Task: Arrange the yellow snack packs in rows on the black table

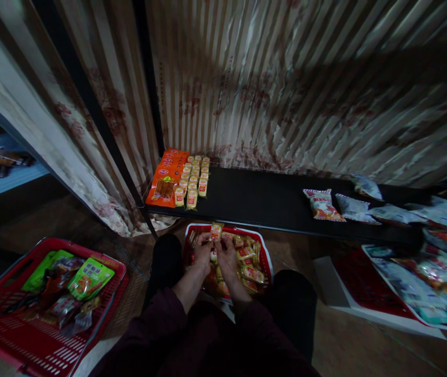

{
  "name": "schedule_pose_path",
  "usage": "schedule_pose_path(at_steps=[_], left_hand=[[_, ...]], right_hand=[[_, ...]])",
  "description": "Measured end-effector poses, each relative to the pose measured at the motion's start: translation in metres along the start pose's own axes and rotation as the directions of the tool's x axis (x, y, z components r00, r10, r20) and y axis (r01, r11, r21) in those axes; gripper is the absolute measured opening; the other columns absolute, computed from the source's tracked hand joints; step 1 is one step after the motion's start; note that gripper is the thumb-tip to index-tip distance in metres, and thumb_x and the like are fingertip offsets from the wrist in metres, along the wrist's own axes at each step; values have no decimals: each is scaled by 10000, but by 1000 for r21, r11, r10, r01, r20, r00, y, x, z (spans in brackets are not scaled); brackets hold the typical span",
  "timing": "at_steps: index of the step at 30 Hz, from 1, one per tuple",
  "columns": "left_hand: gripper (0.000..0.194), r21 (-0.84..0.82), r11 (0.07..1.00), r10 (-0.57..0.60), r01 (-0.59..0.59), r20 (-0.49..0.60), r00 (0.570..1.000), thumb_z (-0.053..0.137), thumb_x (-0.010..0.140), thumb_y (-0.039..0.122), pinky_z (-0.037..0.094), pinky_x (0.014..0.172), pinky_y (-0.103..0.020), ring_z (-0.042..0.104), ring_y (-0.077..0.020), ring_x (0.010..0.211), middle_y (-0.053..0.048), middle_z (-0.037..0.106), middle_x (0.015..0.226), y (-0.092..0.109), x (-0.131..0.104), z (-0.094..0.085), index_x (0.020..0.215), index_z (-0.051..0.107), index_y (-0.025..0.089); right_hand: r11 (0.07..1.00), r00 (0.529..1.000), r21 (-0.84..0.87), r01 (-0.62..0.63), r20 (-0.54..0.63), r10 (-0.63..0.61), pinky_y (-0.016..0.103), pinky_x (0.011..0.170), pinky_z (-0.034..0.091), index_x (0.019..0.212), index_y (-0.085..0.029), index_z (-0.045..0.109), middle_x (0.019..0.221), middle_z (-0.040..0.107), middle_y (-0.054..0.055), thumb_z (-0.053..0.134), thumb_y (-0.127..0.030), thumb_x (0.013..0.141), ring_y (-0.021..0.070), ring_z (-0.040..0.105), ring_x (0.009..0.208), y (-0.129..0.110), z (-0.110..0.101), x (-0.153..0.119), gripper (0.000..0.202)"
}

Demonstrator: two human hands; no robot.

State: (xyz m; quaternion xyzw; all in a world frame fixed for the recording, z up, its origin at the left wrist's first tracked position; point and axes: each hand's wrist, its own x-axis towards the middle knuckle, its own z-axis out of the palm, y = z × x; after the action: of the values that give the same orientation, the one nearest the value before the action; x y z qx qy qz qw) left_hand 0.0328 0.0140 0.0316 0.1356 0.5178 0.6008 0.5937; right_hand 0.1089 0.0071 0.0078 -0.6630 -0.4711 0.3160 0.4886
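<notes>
Both my hands are over a red basket with a white rim (266, 251), which stands between my knees and holds several small yellow snack packs (252, 272). One small yellow pack (216, 231) is held between the fingertips of my left hand (203, 252) and my right hand (227, 256), near the basket's far rim. Beyond the basket, on the black shelf (254, 196), several like packs (192, 195) stand in short rows. Orange snack bags (164, 183) lie overlapped just left of those rows.
A red basket (107, 262) with green and brown packets sits at the left. White and red snack bags (323, 204) lie along the shelf's right part. A box and basket heaped with bags (423, 283) stand at the right. Black posts (150, 78) and a striped curtain (247, 94) rise behind.
</notes>
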Motion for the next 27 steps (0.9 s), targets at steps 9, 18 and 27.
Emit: schedule_pose_path(at_steps=[9, 18, 27], left_hand=[[249, 90, 978, 183, -186, 39, 982, 600, 616, -21, 429, 822, -263, 586, -135, 786, -25, 653, 812, 14, 2, 10, 754, 653, 178], [320, 204, 953, 212, -222, 71, 975, 542, 644, -10, 432, 882, -278, 569, -170, 922, -34, 648, 889, 21, 17, 15, 829, 674, 215], [379, 219, 915, 330, -339, 78, 941, 562, 639, -20, 363, 972, -296, 521, -186, 931, -37, 596, 914, 46, 28, 26, 857, 708, 254]], right_hand=[[994, 994, -25, 107, -30, -108, 400, 897, 446, 1080, -183, 611, 1047, 671, 98, 468, -438, 805, 227, 610, 958, -13, 0, 8, 401], [989, 990, -51, 137, -22, -138, 391, 884, 460, 1097, -188, 601, 1063, 673, 99, 448, -409, 821, 225, 614, 974, -23, 5, 28, 385], [988, 988, 15, 155, 18, -156, 385, 880, 462, 1082, -168, 591, 1048, 668, 111, 458, -400, 813, 224, 619, 946, -46, 16, 57, 379]])
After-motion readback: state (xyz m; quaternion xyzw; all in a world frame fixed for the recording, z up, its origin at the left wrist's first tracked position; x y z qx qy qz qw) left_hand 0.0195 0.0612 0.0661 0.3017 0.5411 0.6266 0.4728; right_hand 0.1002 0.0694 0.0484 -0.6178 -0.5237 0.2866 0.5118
